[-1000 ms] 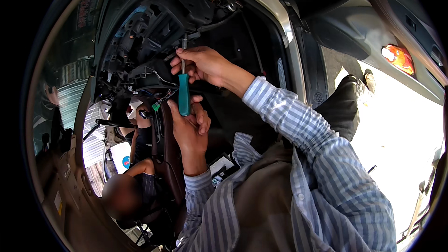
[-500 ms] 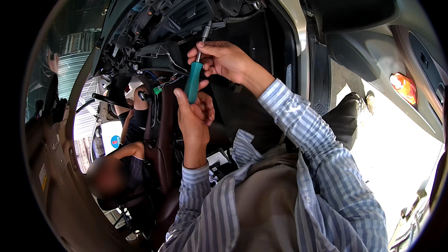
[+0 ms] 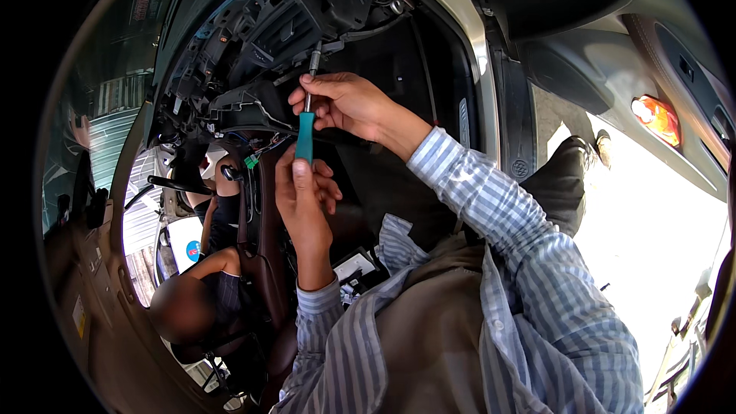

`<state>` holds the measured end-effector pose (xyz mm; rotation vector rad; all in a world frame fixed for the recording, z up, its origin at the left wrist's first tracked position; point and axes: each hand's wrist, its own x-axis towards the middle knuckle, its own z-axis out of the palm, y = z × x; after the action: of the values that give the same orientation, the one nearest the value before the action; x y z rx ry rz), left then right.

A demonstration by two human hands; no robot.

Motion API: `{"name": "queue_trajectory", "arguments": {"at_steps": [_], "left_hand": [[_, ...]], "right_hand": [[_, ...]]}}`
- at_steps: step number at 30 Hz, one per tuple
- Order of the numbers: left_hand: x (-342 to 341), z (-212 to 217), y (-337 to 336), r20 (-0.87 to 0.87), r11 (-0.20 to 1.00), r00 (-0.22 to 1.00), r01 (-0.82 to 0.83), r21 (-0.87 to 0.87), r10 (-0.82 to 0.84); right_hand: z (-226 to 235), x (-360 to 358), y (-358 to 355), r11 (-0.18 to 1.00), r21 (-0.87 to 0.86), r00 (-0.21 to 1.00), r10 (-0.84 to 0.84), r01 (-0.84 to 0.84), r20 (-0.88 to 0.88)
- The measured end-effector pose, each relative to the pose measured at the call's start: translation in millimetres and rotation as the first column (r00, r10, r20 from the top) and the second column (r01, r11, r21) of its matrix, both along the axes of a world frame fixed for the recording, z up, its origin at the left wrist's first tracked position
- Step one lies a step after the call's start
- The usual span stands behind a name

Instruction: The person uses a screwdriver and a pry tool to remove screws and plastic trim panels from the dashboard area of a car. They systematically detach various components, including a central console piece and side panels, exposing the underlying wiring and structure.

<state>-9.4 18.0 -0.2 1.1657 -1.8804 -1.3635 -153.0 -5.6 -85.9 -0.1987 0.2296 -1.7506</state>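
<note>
A screwdriver (image 3: 304,138) with a teal handle and a metal shaft is held between my two hands, its tip pointing up and away toward the stripped dashboard (image 3: 280,42). My right hand (image 3: 353,107) pinches the shaft just above the handle. Below it, my left hand (image 3: 304,203) has its thumb and forefinger at the handle's butt end, the other fingers loosely curled. The tip appears close to the lower edge of the dashboard by an air vent (image 3: 287,34); whether it touches anything there I cannot tell.
Another person (image 3: 218,261) sits to the left, beyond a dark red seat (image 3: 264,207). A green connector (image 3: 251,161) and loose wires hang under the dashboard. At the right, the open car door (image 3: 598,92) holds an orange package (image 3: 657,120) in its pocket.
Both hands and the screwdriver have shifted slightly left in view, and the screwdriver now stands more upright. My left forefinger has moved up along the handle's end. The whole view has shifted a little.
</note>
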Motion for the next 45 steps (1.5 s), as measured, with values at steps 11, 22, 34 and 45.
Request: {"name": "queue_trajectory", "arguments": {"at_steps": [11, 22, 34, 45], "left_hand": [[35, 3, -31, -0.354, 0.762, 0.925, 0.329, 0.558, -0.140], [17, 4, -14, -0.156, 0.896, 0.988, 0.082, 0.436, -0.014], [9, -7, 2, 0.120, 0.977, 0.992, 0.061, -0.205, -0.037], [2, 5, -1, -0.101, 0.941, 0.993, 0.085, 0.328, -0.054]], "right_hand": [[3, 0, -1, 0.991, -0.130, 0.998, 0.004, 0.004, 0.062], [4, 5, -3, 0.995, 0.079, 0.998, -0.055, 0.056, -0.015], [3, 0, -4, 0.987, 0.109, 0.992, -0.115, 0.121, -0.057], [5, 5, 12, 0.996, 0.045, 0.995, -0.075, 0.078, -0.072]]}}
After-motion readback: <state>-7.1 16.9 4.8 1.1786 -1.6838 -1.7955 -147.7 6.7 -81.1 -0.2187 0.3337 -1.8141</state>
